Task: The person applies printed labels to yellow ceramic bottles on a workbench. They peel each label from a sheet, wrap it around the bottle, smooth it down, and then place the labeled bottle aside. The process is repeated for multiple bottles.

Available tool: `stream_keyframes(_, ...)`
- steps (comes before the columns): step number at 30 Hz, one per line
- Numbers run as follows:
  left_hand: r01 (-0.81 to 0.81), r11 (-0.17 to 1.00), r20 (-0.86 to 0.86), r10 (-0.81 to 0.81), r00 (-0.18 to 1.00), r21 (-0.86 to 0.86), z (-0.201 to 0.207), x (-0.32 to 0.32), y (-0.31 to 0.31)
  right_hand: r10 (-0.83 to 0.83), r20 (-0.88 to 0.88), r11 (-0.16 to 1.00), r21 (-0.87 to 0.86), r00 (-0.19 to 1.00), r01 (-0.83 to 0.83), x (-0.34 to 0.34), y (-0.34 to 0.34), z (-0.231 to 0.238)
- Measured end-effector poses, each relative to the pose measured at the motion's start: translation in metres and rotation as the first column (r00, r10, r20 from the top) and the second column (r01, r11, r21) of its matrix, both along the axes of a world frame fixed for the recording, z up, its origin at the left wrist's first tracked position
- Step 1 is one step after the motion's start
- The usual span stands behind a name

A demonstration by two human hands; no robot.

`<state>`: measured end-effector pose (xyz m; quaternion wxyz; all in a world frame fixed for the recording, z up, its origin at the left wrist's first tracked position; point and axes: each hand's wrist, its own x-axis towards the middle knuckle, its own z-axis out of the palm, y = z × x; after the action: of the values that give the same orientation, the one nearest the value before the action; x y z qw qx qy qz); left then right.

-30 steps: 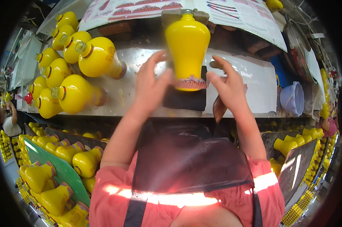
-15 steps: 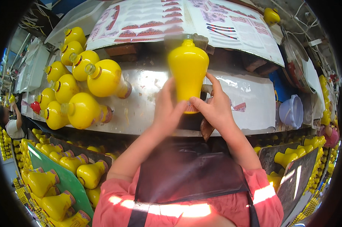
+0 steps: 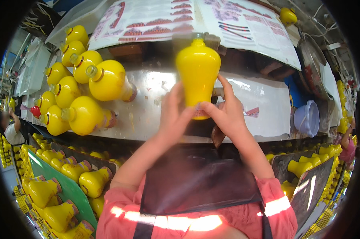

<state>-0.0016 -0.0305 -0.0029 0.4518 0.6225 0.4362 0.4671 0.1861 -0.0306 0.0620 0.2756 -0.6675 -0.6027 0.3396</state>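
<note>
A glossy yellow bottle (image 3: 198, 67) with a narrow neck and wide shoulders stands out in front of me, its neck pointing away. Both hands are at its lower part. My left hand (image 3: 176, 109) is closed along the left side, slightly blurred. On the right side, my right hand (image 3: 227, 111) grips with its thumb pressed on a reddish patterned decal near the base. A loose decal piece (image 3: 252, 112) lies on the table just right of that hand. The bottle's underside is hidden from me.
Several yellow bottles (image 3: 107, 80) stand at the left of the metal table (image 3: 148, 85). Printed decal sheets (image 3: 160, 20) lie on a raised board at the back. A pale blue bucket (image 3: 307, 118) is at the right. More bottles lie on a green board (image 3: 64, 187); other people work at both sides.
The held bottle stays almost in place, with both thumbs still at its base. The whole view has shifted slightly, and the standing bottles appear a little farther left.
</note>
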Motion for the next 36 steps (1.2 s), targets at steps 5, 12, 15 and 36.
stream_keyframes(5, -0.050, 0.998, -0.057, 0.053, 0.997, 0.037, -0.002, -0.003, 0.001, -0.027, -0.355, 0.998, 0.040, 0.935, 0.044, 0.009, 0.000, -0.016)
stream_keyframes(12, 0.003, 0.999, 0.016, -0.002, 1.000, -0.035, -0.007, -0.004, 0.005, 0.048, -0.305, 0.999, 0.005, 0.951, -0.048, 0.013, -0.013, -0.024)
stream_keyframes(15, -0.030, 1.000, -0.107, 0.030, 0.994, -0.007, -0.007, -0.002, 0.005, 0.031, -0.281, 0.999, 0.032, 0.959, -0.023, 0.006, -0.017, -0.023)
stream_keyframes(36, 0.062, 0.995, 0.170, -0.048, 0.984, -0.077, -0.020, -0.003, 0.008, 0.046, -0.260, 0.991, 0.133, 0.965, -0.012, 0.006, -0.014, -0.038)
